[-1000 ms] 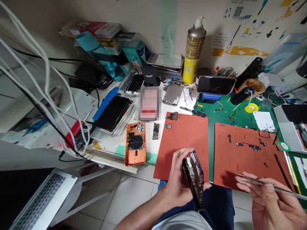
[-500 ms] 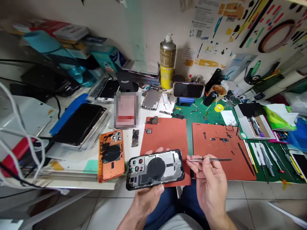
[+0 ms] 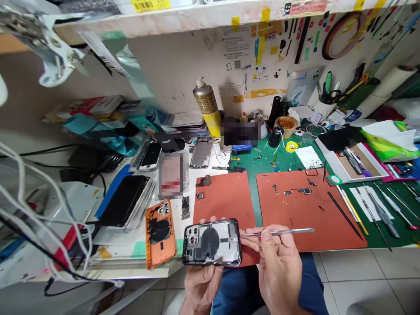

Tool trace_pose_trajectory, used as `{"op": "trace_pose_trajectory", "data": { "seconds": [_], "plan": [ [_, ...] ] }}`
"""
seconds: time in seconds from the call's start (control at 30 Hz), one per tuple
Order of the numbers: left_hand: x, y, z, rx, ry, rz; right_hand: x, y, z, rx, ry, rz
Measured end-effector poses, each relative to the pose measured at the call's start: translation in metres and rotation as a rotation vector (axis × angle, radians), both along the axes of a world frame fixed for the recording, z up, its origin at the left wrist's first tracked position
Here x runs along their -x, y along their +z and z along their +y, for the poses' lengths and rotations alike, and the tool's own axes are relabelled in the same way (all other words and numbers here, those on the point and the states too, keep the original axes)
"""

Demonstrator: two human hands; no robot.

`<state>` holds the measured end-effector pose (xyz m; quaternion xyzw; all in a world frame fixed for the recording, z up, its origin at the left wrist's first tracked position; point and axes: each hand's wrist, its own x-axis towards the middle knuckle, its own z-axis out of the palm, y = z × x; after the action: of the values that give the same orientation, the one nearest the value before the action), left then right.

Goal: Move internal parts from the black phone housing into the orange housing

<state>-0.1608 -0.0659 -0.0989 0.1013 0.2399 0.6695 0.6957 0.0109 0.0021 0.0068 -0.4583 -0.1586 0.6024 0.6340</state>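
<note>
My left hand (image 3: 205, 282) is closed on a black-edged phone housing (image 3: 226, 245), thumb along the near edge and fingertips showing past the far edge. Its inner side faces up, with a round black pad and several camera openings at the left end. Just right of the housing, my right hand (image 3: 278, 258) pinches slim silver tweezers (image 3: 295, 231) lying almost level. Their narrow end points left, close to the housing's right edge; whether they touch it I cannot tell. An orange phone housing (image 3: 169, 245) lies to the left on the bench.
Two red-brown mats (image 3: 229, 192) lie on the bench, the right one (image 3: 295, 218) with small phone parts. Left are stacked screens (image 3: 123, 201) and white cables (image 3: 82, 236). A spray can (image 3: 208, 105) stands behind. Hand tools (image 3: 382, 214) and an open box (image 3: 367, 170) are right.
The view has tilted up and shifted, bringing a shelf into sight. The housing has turned more level, and my right hand with the tweezers has come closer to its right edge.
</note>
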Motion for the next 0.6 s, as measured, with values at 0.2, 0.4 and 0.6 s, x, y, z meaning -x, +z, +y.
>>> {"op": "trace_pose_trajectory", "data": {
  "seconds": [0.2, 0.4, 0.6],
  "plan": [
    [0.0049, -0.0039, 0.0016, -0.076, -0.072, 0.001, -0.0001, -0.0014, -0.0016, 0.033, 0.011, -0.026],
    [0.0015, 0.0013, 0.0024, -0.038, -0.061, 0.012, -0.0017, -0.0026, -0.0027, 0.057, 0.014, -0.031],
    [0.0034, -0.0022, -0.0011, 0.070, -0.027, 0.044, -0.0024, -0.0036, -0.0013, 0.079, 0.014, -0.045]
  ]
}}
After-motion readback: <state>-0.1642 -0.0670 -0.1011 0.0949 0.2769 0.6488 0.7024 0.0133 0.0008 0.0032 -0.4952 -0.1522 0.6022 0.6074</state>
